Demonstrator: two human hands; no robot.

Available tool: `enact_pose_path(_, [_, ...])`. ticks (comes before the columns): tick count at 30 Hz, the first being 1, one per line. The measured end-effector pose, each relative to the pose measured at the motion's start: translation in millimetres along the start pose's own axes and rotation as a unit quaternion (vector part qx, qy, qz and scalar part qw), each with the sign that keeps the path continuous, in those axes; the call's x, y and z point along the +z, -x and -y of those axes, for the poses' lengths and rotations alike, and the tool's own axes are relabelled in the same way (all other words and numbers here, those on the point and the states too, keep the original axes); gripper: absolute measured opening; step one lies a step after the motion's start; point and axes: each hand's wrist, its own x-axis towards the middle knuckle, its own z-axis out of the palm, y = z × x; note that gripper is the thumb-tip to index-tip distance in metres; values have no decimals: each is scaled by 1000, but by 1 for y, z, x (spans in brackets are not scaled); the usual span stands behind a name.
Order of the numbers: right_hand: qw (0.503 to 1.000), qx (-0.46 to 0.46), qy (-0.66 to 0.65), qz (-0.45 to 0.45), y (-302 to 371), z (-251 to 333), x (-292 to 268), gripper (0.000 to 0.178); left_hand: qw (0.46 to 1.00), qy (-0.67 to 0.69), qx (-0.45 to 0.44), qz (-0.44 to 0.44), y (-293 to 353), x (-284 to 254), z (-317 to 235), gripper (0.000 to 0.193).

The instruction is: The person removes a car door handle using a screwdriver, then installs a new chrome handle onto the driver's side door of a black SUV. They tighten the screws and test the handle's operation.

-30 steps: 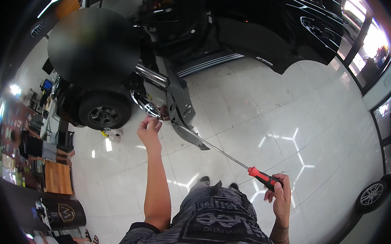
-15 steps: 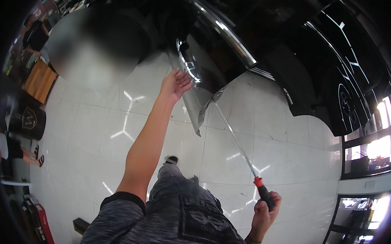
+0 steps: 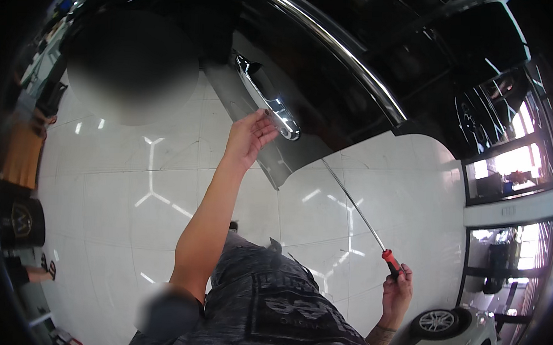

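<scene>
The dark car door (image 3: pixel 329 107) spans the upper middle, with a shiny chrome door handle (image 3: pixel 264 98) on its outer panel. My left hand (image 3: pixel 251 139) is at the near end of that handle, its fingers bent against the chrome; the exact grip is partly hidden. A tiny dark spot shows by its fingertips, too small to name. My right hand (image 3: pixel 397 295), lower right, is closed around the red and black grip of a long screwdriver (image 3: pixel 361 214). The thin metal shaft slants up and left to the door's edge, where its tip is hidden.
A light car with a silver-spoked wheel (image 3: pixel 436 321) stands at the lower right. Windows (image 3: pixel 514 164) line the right side. A black drum (image 3: pixel 24 223) and a wooden piece (image 3: pixel 24 155) stand left, near another person's foot (image 3: pixel 51 269). Round blurs cover the upper left and my sleeve.
The view has shifted, so the door and handle look larger. My left fingers are more bent at the handle. The right hand and screwdriver appear farther right, the shaft still reaching the door's edge.
</scene>
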Motion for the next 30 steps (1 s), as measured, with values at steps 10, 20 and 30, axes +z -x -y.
enact_pose_path(10, [993, 14, 33, -115, 23, -4, 30, 26, 991, -129, -41, 5, -51, -14, -20, 32])
enact_pose_path(20, [986, 36, 50, -154, 29, -1, 35, 24, 982, 139, 52, 118, -65, -53, 17, 21])
enact_pose_path(30, [977, 67, 44, -196, 24, 2, 39, 23, 972, 196, 34, 129, -62, -53, 22, 24])
